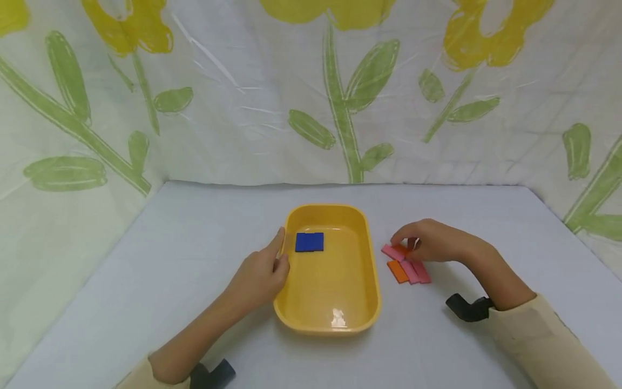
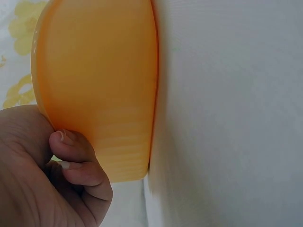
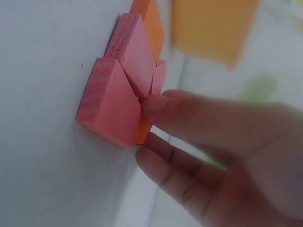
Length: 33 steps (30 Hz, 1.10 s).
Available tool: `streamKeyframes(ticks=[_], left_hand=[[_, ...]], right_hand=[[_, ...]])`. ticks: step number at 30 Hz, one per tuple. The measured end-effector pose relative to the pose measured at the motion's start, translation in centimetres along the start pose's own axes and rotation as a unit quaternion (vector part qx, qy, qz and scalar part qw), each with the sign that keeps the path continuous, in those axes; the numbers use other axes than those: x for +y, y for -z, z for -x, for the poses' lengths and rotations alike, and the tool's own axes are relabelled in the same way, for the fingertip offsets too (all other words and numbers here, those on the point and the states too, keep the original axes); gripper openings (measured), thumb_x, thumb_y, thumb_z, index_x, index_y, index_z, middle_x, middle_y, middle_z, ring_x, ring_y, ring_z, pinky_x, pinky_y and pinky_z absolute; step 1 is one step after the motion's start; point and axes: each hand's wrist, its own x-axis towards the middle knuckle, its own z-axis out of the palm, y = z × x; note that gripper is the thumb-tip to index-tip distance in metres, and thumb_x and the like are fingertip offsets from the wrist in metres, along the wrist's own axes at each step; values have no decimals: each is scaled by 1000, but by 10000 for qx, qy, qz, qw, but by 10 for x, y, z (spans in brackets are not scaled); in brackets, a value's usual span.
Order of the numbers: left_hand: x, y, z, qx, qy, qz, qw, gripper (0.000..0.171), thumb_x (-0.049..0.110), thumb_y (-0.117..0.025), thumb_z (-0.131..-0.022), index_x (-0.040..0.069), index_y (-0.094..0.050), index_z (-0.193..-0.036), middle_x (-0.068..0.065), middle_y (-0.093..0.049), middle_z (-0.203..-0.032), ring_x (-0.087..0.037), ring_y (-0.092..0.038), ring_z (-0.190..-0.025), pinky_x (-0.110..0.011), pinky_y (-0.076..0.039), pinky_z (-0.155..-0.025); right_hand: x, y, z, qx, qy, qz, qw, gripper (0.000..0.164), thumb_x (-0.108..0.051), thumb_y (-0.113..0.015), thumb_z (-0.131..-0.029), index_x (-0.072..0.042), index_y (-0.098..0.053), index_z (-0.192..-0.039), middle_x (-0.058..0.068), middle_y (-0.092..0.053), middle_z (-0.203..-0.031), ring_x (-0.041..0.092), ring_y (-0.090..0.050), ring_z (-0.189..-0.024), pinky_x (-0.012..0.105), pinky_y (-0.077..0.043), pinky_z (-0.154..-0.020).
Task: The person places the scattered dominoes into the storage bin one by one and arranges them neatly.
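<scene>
My left hand (image 1: 259, 275) grips the left rim of a yellow plastic tray (image 1: 328, 297), its fingers curled at the outer wall in the left wrist view. Inside the tray, toward the far left, lie flat blue blocks (image 1: 309, 242) side by side. Right of the tray my right hand (image 1: 434, 240) reaches down to a small group of blocks. Its thumb and fingers pinch an orange block (image 3: 144, 125), partly hidden behind a pink block (image 3: 111, 104). Several pink blocks (image 1: 410, 272) and another orange block (image 1: 398, 272) lie close around it on the table.
A white table (image 1: 194, 243) lies under everything. Behind it hangs a pale sheet (image 1: 233, 119) printed with yellow flowers and green stems. Dark wrist mounts (image 1: 468, 308) sit by the beige sleeves (image 1: 539, 335).
</scene>
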Motion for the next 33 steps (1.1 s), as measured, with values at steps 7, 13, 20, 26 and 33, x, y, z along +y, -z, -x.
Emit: streamKeyframes(ticks=[7, 13, 20, 26, 33], left_hand=[[2, 0, 0, -19, 39, -26, 10000, 63, 16, -49, -100, 3, -27, -158, 2, -42, -52, -12, -38, -43, -25, -36, -45], [2, 2, 0, -51, 23, 42, 10000, 63, 15, -49, -100, 2, -26, -158, 2, -42, -51, -12, -38, -43, -25, -35, -44], [2, 2, 0, -45, 44, 19, 10000, 63, 15, -49, -100, 2, -26, -158, 2, -43, -52, -12, -39, -44, -25, -36, -45], [2, 2, 1, -38, 57, 27, 10000, 63, 15, -49, -100, 2, -26, -157, 2, -43, -52, -12, -39, -44, -25, -36, -45], [1, 1, 0, -50, 100, 1, 9999, 63, 16, -49, -101, 2, -26, -158, 1, -42, -52, -12, -39, -43, -24, -36, -45]], right_hand=[[6, -1, -2, 93, -321, 156, 9993, 27, -9, -75, -87, -14, -73, -113, -2, -67, -104, 19, -61, -90, 30, -56, -74], [10, -9, -6, 502, 287, 459, 9973, 31, 0, -70, -85, -14, -71, -113, 1, -64, -114, 17, -57, -85, 31, -53, -71], [8, -9, -8, 541, 411, 637, 9956, 23, -1, -70, -85, -9, -75, -106, 12, -65, -120, 16, -59, -84, 32, -54, -74], [7, -7, -5, 459, 511, 492, 9964, 23, 3, -71, -85, -14, -72, -101, 0, -64, -104, 20, -59, -93, 37, -55, -82], [-5, 1, -5, 829, 730, 696, 9914, 18, -4, -75, -86, -10, -70, -102, -5, -62, -95, 21, -59, -96, 44, -53, -87]])
